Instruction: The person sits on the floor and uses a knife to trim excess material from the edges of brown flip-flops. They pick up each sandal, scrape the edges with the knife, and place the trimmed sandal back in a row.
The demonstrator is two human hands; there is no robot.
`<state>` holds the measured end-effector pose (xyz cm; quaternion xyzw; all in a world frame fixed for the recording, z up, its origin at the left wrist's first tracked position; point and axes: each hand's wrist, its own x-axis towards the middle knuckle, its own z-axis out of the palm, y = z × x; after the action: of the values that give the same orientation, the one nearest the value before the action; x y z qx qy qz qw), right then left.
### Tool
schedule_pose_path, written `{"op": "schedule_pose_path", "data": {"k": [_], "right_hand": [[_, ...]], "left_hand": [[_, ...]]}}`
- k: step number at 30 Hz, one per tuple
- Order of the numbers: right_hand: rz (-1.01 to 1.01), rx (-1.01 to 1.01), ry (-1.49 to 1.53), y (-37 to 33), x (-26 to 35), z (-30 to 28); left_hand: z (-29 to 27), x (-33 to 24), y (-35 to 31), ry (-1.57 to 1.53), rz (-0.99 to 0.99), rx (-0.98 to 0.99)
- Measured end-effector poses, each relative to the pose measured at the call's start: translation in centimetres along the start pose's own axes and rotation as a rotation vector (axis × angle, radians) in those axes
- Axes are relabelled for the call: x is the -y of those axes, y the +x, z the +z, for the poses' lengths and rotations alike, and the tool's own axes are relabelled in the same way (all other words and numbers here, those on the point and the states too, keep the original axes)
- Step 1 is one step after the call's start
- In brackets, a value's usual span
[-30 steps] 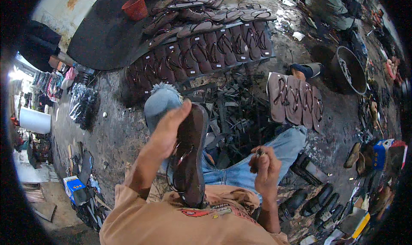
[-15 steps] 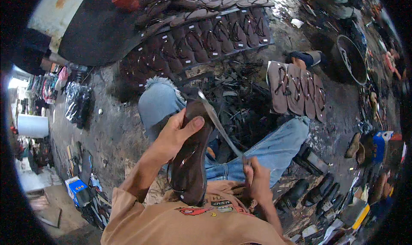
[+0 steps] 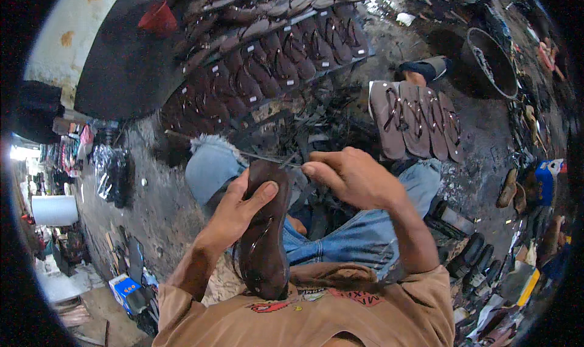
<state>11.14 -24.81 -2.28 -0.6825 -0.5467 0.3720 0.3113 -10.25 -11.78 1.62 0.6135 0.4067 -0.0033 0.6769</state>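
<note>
In front of my body I hold a dark brown flip-flop (image 3: 263, 240), its heel end against my shirt and its toe end pointing away. My left hand (image 3: 236, 212) is closed around its side, with the thumb pressed on the footbed. A long thin-bladed knife (image 3: 258, 157) is in my right hand (image 3: 359, 180), the fingers wrapped round its handle. The blade lies nearly level across the toe end of the flip-flop, seen almost edge-on. Whether it cuts into the edge cannot be made out.
Rows of brown flip-flops (image 3: 261, 67) lie on the floor ahead. More flip-flops (image 3: 413, 122) lie side by side at the right, near my knee. Dark scraps (image 3: 316, 125) cover the ground between my legs. A round basin (image 3: 493, 67) stands at far right, dark sandals (image 3: 471, 256) nearer.
My right hand has moved up and forward from near my lap, bringing the knife from a slanted position beside the flip-flop to across its toe end. The flip-flop stays in my left hand.
</note>
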Motion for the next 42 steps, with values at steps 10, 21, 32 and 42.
{"op": "schedule_pose_path", "data": {"k": [10, 21, 32, 42], "right_hand": [[-0.078, -0.493, 0.584, 1.1, -6.5, 2.8], [0.077, -0.801, 0.374, -13.5, -2.2, 10.2], [0.138, -0.821, 0.06, -15.0, -3.9, 13.6], [0.17, -0.285, 0.099, -14.2, -1.9, 5.2]], "left_hand": [[-6.6, 3.4, 2.3, -0.399, 0.541, -0.313], [6.8, -2.6, 3.1, -1.091, 0.246, 0.023], [7.6, -0.7, 2.8, -1.057, 0.253, 0.008], [5.8, 3.3, -1.0, -0.722, 0.146, -0.05]]}}
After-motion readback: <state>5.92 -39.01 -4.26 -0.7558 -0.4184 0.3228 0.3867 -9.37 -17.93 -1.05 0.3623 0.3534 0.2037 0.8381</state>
